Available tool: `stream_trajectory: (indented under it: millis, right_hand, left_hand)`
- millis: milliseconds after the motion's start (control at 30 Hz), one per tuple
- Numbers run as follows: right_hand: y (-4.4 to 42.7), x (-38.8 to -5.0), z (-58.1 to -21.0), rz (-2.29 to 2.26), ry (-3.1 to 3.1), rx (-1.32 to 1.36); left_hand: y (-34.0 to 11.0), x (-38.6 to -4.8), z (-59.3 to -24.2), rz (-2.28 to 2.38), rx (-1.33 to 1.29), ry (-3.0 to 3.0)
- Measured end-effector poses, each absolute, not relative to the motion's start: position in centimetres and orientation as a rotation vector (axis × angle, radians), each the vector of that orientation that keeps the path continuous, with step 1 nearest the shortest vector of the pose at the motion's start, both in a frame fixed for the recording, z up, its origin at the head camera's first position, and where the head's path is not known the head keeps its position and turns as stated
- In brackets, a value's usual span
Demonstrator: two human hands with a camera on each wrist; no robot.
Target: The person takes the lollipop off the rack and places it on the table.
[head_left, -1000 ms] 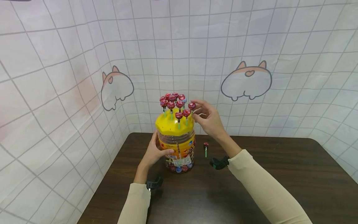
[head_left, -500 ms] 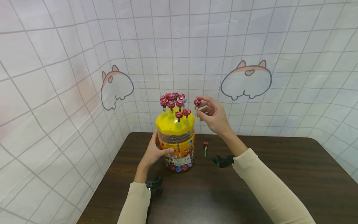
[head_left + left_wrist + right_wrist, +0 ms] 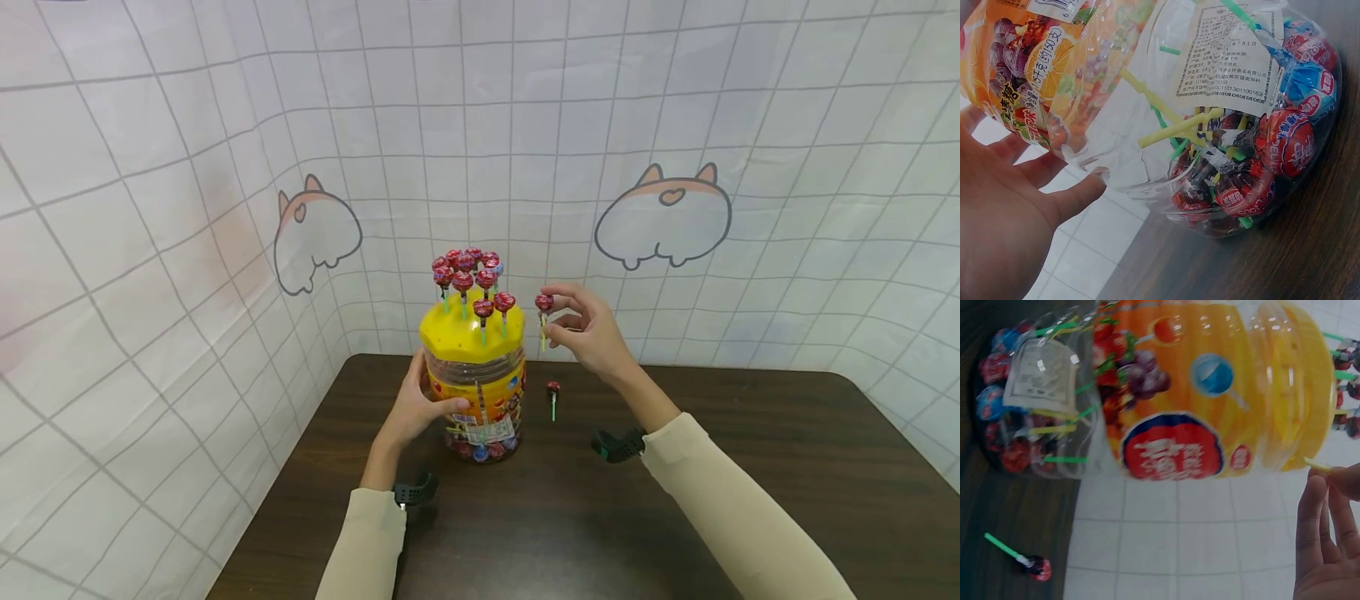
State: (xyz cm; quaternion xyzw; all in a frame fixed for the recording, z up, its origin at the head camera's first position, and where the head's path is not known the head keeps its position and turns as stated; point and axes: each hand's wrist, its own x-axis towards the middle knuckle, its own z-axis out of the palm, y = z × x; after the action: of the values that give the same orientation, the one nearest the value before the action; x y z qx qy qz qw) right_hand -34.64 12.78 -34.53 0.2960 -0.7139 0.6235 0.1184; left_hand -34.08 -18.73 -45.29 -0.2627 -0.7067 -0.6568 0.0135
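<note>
A clear plastic candy jar [image 3: 495, 392] with an orange label stands upright on the table, lollipops visible inside its base in the left wrist view. Several red-wrapped lollipops [image 3: 462, 282] stick up from its yellow lid [image 3: 465, 337]. My left hand [image 3: 411, 408] holds the jar's left side, thumb across the front; its other fingers are partly hidden behind. To the right of the lid, my right hand [image 3: 596, 337] pinches a red-wrapped lollipop [image 3: 544, 302] by its pale stick, head up. The right wrist view shows only the stick's end [image 3: 1310, 462] near the lid's edge.
One lollipop with a green stick [image 3: 553, 402] lies on the dark wooden table [image 3: 712, 467], right of the jar. A white grid-patterned curtain [image 3: 555, 125] closes off the back and left side.
My right hand has drawn its lollipop away from the lid's right edge, up and to the right, then lowered it slightly farther right. My left hand stays on the jar.
</note>
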Motion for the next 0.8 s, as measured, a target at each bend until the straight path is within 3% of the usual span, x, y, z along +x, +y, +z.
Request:
stream_trajectory:
  millis: [800]
  right_hand:
    - [15.3, -35.2, -40.5, 1.929, -2.307, 0.785]
  left_hand:
    - [-18.7, -34.0, -45.3, -2.028, -0.810, -2.209]
